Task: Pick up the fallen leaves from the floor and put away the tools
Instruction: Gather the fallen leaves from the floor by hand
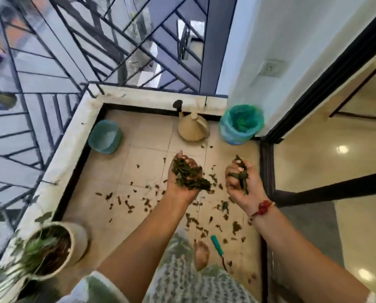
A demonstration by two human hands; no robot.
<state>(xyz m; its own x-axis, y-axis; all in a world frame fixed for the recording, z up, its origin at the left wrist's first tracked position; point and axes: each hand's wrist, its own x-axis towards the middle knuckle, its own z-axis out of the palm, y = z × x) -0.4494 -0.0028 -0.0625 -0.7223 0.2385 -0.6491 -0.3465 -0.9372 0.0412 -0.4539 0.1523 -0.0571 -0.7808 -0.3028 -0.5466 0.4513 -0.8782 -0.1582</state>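
We look down on the tiled balcony floor, closed in by a low ledge and a dark metal railing, so what is dropped here stays in this corner. A potted plant stands at the left edge; we judge that the litter comes from it. At the far wall stands a bin lined with a green bag, its mouth open and some green already inside. It is well apart from both hands, so the loads must be carried to it. Beside it are a beige watering can and a teal tub, both near the wall and out of the way. The left grip is turned palm up, its fingers curled like a cup round a big heap, probably so that nothing slips out. The right grip, with a red thread at the wrist, is clenched on a smaller bunch that sticks out above the fingers. A hand tool with a teal handle lies untouched on the floor near a bare foot. The leaves are small, dark green and shrivelled. Part of them is in both hands, but many remain scattered over the tiles below, so we think the picking is about half done.
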